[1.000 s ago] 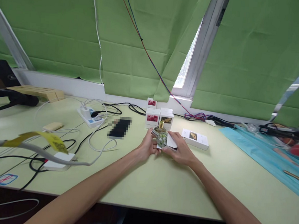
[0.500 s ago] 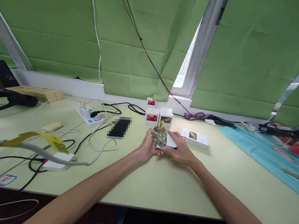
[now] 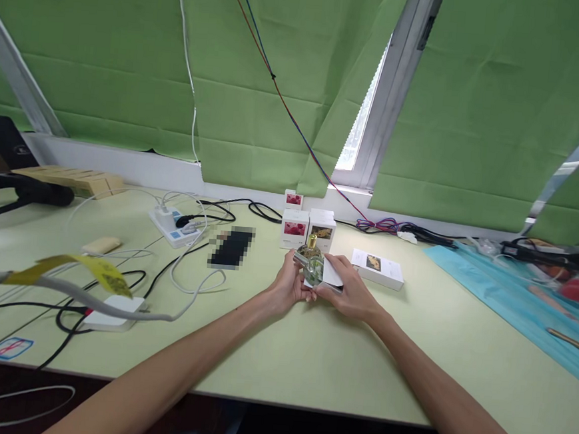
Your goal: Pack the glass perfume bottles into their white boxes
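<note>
A clear glass bottle [image 3: 312, 267] with a gold neck is held above the table, between my two hands. My left hand [image 3: 289, 280] curls round its left side and underneath, fingers closed. From the right, my right hand [image 3: 346, 290] grips a white card piece [image 3: 332, 274] that lies against the bottle. Just behind the bottle stand white boxes, one with a red picture [image 3: 294, 229] and one with a yellow picture [image 3: 325, 221]. A white box lying flat [image 3: 377, 269] is to the right of my right hand.
The pale table [image 3: 328, 367] carries a power strip [image 3: 173, 226], a blurred dark object [image 3: 231, 248], a white adapter [image 3: 114, 313] and loose cables on the left. Blue sheeting [image 3: 504, 294] lies at the right. Green curtains [image 3: 276, 136] hang behind.
</note>
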Demonstrator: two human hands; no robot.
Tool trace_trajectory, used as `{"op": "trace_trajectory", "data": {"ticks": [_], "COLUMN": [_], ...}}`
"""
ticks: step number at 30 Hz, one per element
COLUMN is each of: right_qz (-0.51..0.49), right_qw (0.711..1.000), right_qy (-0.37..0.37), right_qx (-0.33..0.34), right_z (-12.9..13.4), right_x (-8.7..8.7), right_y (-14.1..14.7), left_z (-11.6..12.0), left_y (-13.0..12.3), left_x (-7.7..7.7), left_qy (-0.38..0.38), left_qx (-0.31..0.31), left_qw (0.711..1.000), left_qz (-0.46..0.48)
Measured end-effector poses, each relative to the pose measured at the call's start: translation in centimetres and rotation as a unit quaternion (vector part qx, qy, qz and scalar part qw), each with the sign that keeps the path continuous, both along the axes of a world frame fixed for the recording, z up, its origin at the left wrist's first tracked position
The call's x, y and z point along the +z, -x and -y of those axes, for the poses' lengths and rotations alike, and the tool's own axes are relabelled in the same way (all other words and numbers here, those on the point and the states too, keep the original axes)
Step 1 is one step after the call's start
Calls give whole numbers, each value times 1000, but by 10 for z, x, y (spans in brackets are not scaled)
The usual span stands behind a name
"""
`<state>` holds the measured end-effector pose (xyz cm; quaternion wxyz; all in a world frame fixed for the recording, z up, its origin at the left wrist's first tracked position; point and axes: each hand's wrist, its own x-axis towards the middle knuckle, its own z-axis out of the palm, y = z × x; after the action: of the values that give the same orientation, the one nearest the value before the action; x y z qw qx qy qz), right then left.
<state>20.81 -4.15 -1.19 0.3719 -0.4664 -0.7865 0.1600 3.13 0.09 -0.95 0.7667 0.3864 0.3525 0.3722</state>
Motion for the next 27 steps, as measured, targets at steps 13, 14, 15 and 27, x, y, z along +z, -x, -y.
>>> {"op": "trace_trajectory", "data": {"ticks": [13, 14, 15, 27], "right_qz": [-3, -3, -3, -4], "right_qw": [1000, 1000, 1000, 1000], "right_qy": [-4, -4, -4, -6], "right_qx": [1, 1, 1, -3], "right_z": [0, 0, -1, 0], "right_x": [0, 0, -1, -1], "right_y": [0, 0, 0, 0], "left_z": [3, 3, 3, 1], "left_y": [-1, 0, 0, 0], "left_x": [3, 3, 3, 1], "left_qy": [2, 2, 2, -7], "left_qx": [3, 3, 3, -9], "left_qw": [1000, 1000, 1000, 1000], "left_qz": [-9, -10, -10, -16]}}
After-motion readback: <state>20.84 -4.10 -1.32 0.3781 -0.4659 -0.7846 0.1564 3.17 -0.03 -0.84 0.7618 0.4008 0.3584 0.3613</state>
